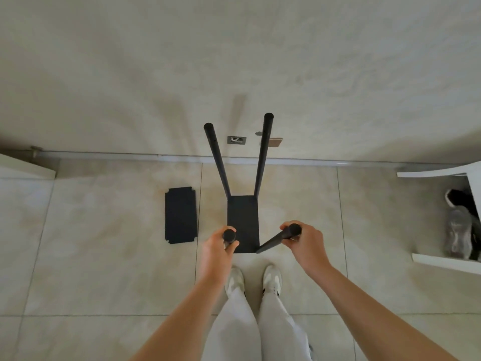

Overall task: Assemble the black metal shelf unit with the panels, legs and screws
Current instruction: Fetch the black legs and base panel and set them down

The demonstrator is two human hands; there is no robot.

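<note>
A black metal panel [243, 220] sits low over the tiled floor in front of my feet. Two black tube legs rise from its far corners, the far left leg [216, 160] and the far right leg [263, 155]. My left hand [221, 248] grips the top of a near left leg [229, 234] that stands upright. My right hand [304, 243] grips the top of a near right leg [278, 239], which leans from the panel's near right corner. A second black panel [181, 214] lies flat on the floor to the left.
A wall with a baseboard [130, 156] runs behind the shelf; a small packet [236, 139] and a tan object [274, 142] lie at its foot. A white shoe shelf [442, 261] with sneakers stands at right, a white furniture edge [26, 165] at left.
</note>
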